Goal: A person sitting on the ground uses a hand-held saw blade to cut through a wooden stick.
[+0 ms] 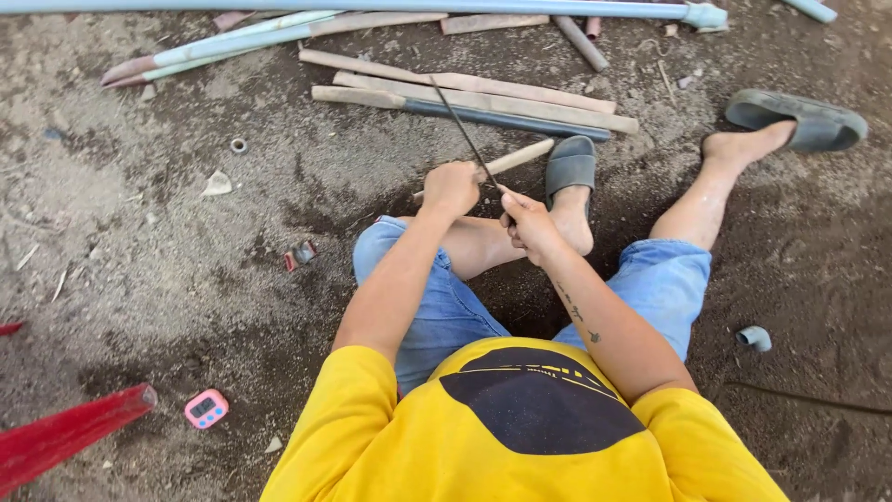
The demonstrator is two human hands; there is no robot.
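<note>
L hand (pixel 451 189) fisted round pale pipe (pixel 520 156), R hand (pixel 528 223) gripping thin dark blade (pixel 460 125) across it, grey sandal (pixel 570 165) just beside, dirt ground (pixel 186 260)

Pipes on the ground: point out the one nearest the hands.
The short tan pipe piece just beyond the left hand and right hand; the others lie farther off.

Even, soft daylight; no hard-edged shadows. Diffuse dark patch on the brown dirt ground (pixel 186 232) under the person's bent legs. Colours saturated, no glare. Centre sharp; wide-angle distortion bows the long pale blue plastic pipe (pixel 372 7) along the top edge. Corners slightly soft. No motion blur evident.
</note>
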